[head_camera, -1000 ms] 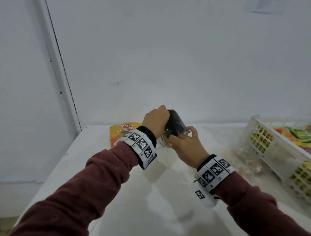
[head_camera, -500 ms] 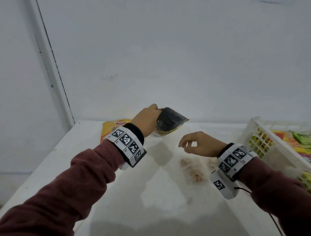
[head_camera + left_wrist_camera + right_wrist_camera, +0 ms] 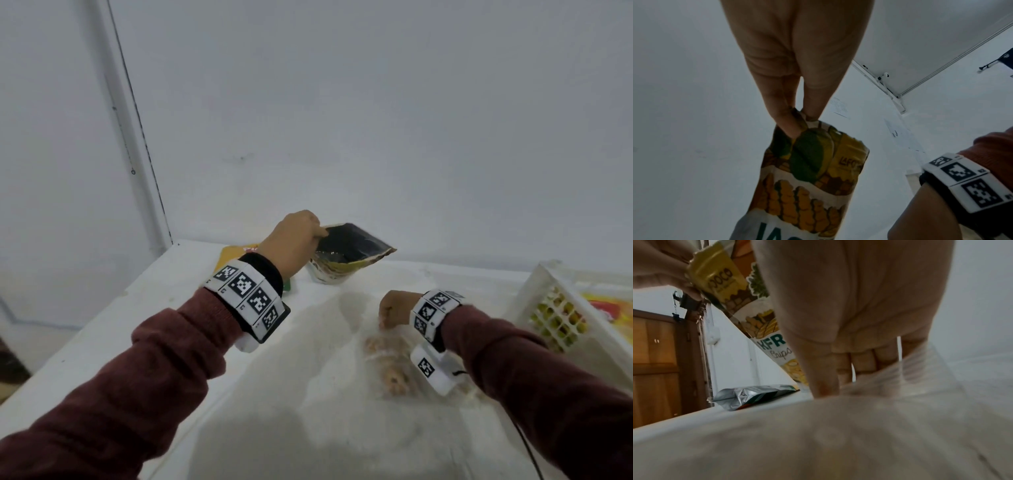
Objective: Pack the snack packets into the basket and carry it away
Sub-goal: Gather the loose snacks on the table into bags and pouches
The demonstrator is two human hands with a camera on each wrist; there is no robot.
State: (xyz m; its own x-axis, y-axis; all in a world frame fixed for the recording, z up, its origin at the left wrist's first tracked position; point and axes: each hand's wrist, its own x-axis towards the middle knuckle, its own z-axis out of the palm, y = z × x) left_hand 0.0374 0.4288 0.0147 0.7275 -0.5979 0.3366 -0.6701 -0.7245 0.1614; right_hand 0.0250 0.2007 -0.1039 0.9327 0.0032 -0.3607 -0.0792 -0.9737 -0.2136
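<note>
Table: a white table top [image 3: 144,308] set against a white wall; all the items below stand on it or hang over it.
Orange packet: an orange-yellow snack packet [image 3: 236,255] lies flat at the far left of the table, partly hidden behind the left wrist.
Silver packet: in the right wrist view a crumpled silver packet [image 3: 748,395] lies flat near the table's far edge.
Left hand: the left hand [image 3: 291,240] is raised above the table, thumb and forefinger pinched on the top corner of the jackfruit chips packet [image 3: 346,253]; the left wrist view shows the fingertips [image 3: 789,126] closed on that corner [image 3: 809,170].
Jackfruit chips packet: yellow and white, printed with green leaves and chips, mouth open and dark inside; it hangs tilted from the left hand, its lower end at or just above the table, which of the two cannot be told.
Right hand: the right hand [image 3: 394,308] is lowered to the table with fingers curled downward onto a clear plastic bag [image 3: 390,363]; in the right wrist view thumb and fingers [image 3: 865,363] gather the bag's top [image 3: 906,373].
Clear plastic bag: holds pale brown snack pieces and lies on the table under the right wrist.
Basket: a white lattice basket [image 3: 534,291] stands at the far right of the table, beside the right arm, with yellow, red and green packets inside.
</note>
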